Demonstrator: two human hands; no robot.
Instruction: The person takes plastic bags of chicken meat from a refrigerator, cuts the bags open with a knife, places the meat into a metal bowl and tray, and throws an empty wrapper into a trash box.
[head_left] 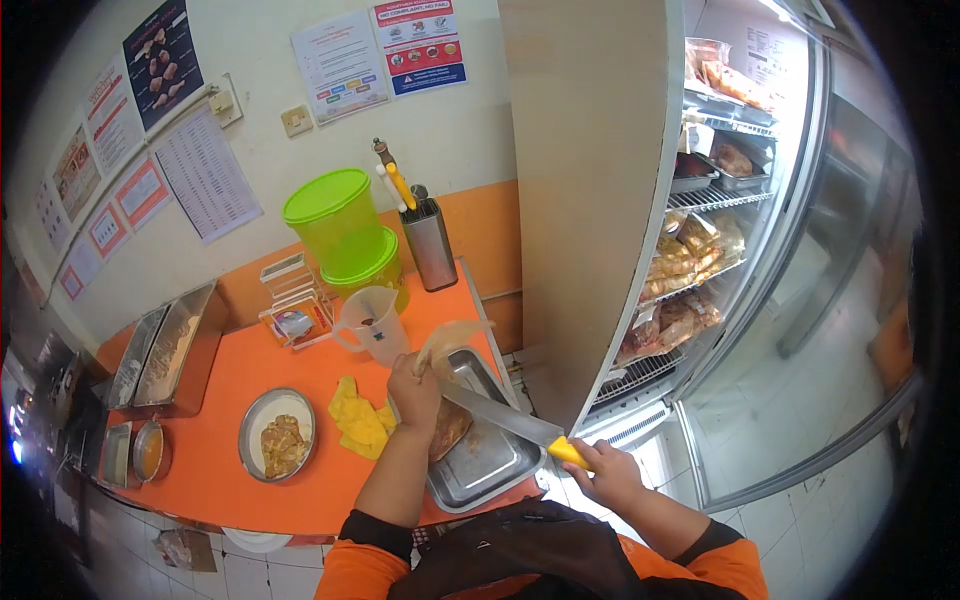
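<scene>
My right hand (608, 474) grips the yellow handle of a large knife (520, 423), its blade pointing left over a metal tray (490, 465). Closed around the gathered top of a clear plastic bag (455, 340) is my left hand (413, 390). Brownish meat (452, 428) lies at the tray's left side, below my left hand and partly hidden by it. The blade lies close to the bag and my left hand; whether it touches the bag, I cannot tell. A yellow cloth (360, 420) rests left of my left forearm.
On the orange table (210, 450) stand a bowl of meat pieces (279, 437), a measuring jug (376, 325), green-lidded tubs (335, 225), a knife block (430, 245), a wire rack (297, 305) and metal containers (175, 350). A stocked fridge (700, 200) stands open at right.
</scene>
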